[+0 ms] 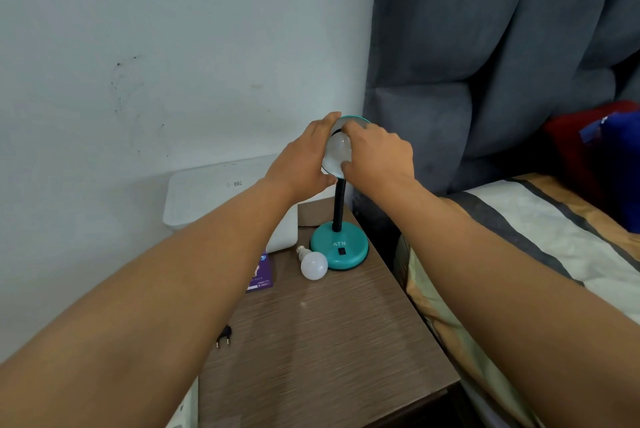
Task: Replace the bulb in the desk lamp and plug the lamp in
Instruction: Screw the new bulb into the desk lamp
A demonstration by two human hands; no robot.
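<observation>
A teal desk lamp stands on a round base at the back of a wooden nightstand, with a black flexible neck. Its shade is tilted up toward me. My left hand grips the shade's left rim. My right hand has its fingers closed on a white bulb sitting inside the shade. A second white bulb lies on its side just left of the base. The lamp's black plug lies loose by the nightstand's left edge.
A white box-like appliance stands against the wall behind my left arm. A purple card lies near the loose bulb. A bed with a striped cover and a grey padded headboard borders the nightstand on the right.
</observation>
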